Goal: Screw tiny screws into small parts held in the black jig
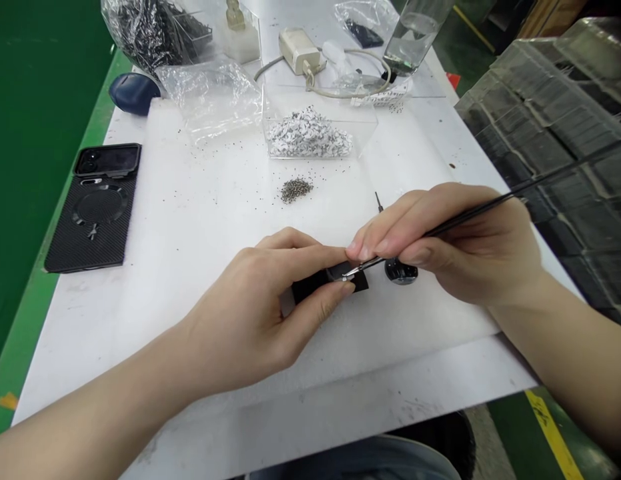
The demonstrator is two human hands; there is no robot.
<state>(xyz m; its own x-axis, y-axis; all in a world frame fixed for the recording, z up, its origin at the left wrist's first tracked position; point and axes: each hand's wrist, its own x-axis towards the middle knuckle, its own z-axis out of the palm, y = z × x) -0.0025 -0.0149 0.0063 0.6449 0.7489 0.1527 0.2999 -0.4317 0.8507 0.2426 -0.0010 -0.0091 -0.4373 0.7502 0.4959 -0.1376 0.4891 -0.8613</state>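
Near the front of a white mat [190,220], on a white table [65,340], both hands meet over a small black block [305,288]. The left hand [245,307] comes in from the left and pinches the block between thumb and forefinger, the two fingertips only slightly apart with the block between them; its other fingers are mostly hidden behind the forefinger. The right hand [485,257] grips a slim dark tool [455,220] like a pen, thumb and fingers closed on the shaft, which slants up and back over the hand. The tool's bright tip is at the block, between the left thumb and forefinger, beside a pale fleck too small to make out. Just under the right fingers lies a shiny black knob [401,272], and a thin metal shaft [379,202] pokes out beyond them; whether the two are joined is hidden. Farther back on the mat sits a little heap of tiny screws [296,190], with loose ones scattered around it, and behind that a clear tray [363,137] holding a mound of small white-and-dark pieces. A black phone [93,213] lies at the left, with a dark blue mouse [134,93] beyond it. Along the back are a crumpled clear bag [215,100], a white charger [299,50] with its cable, and a clear cup [415,33] of liquid. Clear boxes [555,127] stand at the right, beside the table.
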